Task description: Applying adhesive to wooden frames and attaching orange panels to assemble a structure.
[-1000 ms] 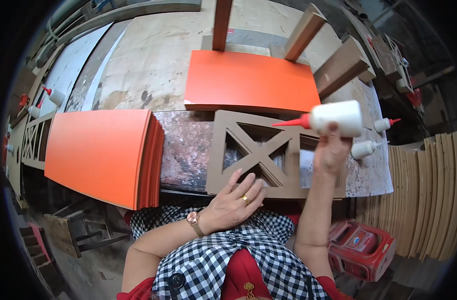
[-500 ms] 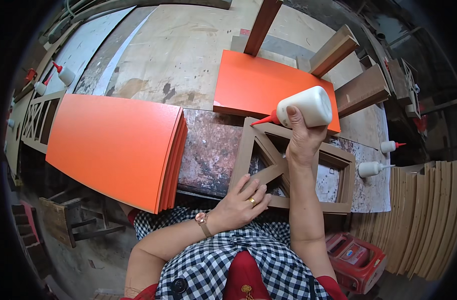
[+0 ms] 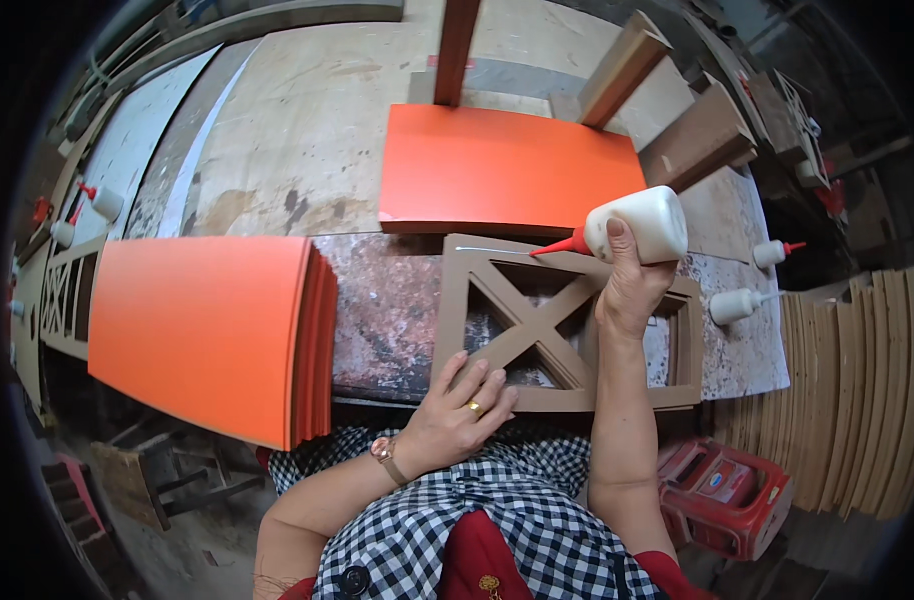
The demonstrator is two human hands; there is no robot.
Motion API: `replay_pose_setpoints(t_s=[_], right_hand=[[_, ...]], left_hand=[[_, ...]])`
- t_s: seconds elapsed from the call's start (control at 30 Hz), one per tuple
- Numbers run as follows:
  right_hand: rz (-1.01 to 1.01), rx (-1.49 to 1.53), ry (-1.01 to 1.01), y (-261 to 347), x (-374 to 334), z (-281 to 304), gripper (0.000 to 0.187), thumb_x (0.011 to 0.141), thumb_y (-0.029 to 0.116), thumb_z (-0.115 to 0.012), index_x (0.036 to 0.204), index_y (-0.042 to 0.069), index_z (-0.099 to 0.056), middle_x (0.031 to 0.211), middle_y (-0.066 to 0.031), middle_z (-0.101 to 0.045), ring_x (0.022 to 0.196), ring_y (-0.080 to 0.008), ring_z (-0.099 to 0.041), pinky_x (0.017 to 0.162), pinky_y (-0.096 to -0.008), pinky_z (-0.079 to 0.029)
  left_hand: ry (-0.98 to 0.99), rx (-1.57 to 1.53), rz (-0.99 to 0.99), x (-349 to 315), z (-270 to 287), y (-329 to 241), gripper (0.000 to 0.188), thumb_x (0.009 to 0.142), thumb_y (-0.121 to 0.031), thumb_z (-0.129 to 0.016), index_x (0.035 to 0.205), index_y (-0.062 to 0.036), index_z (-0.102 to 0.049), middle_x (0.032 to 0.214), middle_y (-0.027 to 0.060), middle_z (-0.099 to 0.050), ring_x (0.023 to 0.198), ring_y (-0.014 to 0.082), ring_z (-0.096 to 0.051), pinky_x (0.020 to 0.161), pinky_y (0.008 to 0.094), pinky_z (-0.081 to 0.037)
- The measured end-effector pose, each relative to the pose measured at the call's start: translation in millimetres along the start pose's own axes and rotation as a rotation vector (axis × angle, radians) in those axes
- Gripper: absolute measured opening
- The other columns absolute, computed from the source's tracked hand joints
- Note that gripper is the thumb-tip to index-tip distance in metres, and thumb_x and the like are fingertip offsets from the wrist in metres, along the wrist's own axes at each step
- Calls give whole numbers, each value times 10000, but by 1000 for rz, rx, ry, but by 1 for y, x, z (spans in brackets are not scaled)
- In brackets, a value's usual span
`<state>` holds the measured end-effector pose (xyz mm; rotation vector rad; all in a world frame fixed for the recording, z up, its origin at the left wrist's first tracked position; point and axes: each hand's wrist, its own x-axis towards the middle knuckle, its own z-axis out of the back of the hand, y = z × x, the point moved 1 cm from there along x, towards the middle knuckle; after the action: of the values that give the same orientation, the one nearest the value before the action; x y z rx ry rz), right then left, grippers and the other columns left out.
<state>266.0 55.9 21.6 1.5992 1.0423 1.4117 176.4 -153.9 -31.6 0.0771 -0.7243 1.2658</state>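
My right hand point(image 3: 637, 280) is wrapped round a white glue bottle point(image 3: 649, 226) with a red nozzle, tilted so its tip meets the far rail of a brown board frame point(image 3: 532, 322). From the frame's far left corner, a thin white line of glue point(image 3: 489, 249) runs along that rail to the nozzle. The frame has an X-shaped brace at its left and a rectangular opening at its right, and looks like several layers stacked. My left hand point(image 3: 467, 405) lies on the near left corner of the frame, fingers stretched and slightly apart, holding nothing.
A stack of orange panels point(image 3: 197, 335) stands at the left, with more orange panels point(image 3: 507, 165) beyond the frame. Wooden posts point(image 3: 625, 68) rise behind those. Other glue bottles point(image 3: 735, 305) lie at the right. Below right are a red stool point(image 3: 727, 495) and stacked brown boards point(image 3: 837, 390).
The nozzle has moved rightward along the far rail, leaving a white glue line behind it. My left hand still rests on the frame. The whole view has shifted and turned slightly.
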Motion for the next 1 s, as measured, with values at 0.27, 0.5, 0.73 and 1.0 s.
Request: replay_pose_setpoints(t_s=[0.27, 0.5, 0.73, 1.0], right_hand=[[45, -32, -216, 1, 35, 83, 425, 718, 63, -732, 1063, -6, -494, 967, -101, -584, 810, -174, -586, 704, -246, -490], [59, -34, -382, -5, 60, 148, 417, 727, 69, -725, 1058, -12, -485, 961, -111, -581, 814, -179, -585, 707, -252, -490], [118, -28, -467, -19, 87, 206, 459, 709, 91, -740, 1067, -11, -473, 956, -113, -573, 786, -182, -584, 678, -253, -496], [107, -15, -516, -20, 93, 237, 441, 711, 105, -739, 1053, -14, -487, 949, -112, -575, 787, -175, -584, 672, -243, -488]], left_hand=[[40, 41, -1, 2, -1, -5, 271, 768, -168, -629, 1017, -65, -599, 1075, 103, -559, 997, 288, -527, 945, 469, -368], [72, 67, 21, 7, -1, -10, 279, 755, -165, -642, 1015, -71, -612, 1084, 109, -564, 1011, 297, -521, 946, 485, -364], [94, 85, 18, 6, -4, -15, 293, 743, -148, -651, 1023, -69, -614, 1091, 115, -563, 1029, 308, -509, 948, 506, -359], [105, 109, 25, 5, -7, -16, 312, 730, -121, -657, 1034, -68, -612, 1095, 118, -562, 1038, 316, -504, 952, 520, -354]])
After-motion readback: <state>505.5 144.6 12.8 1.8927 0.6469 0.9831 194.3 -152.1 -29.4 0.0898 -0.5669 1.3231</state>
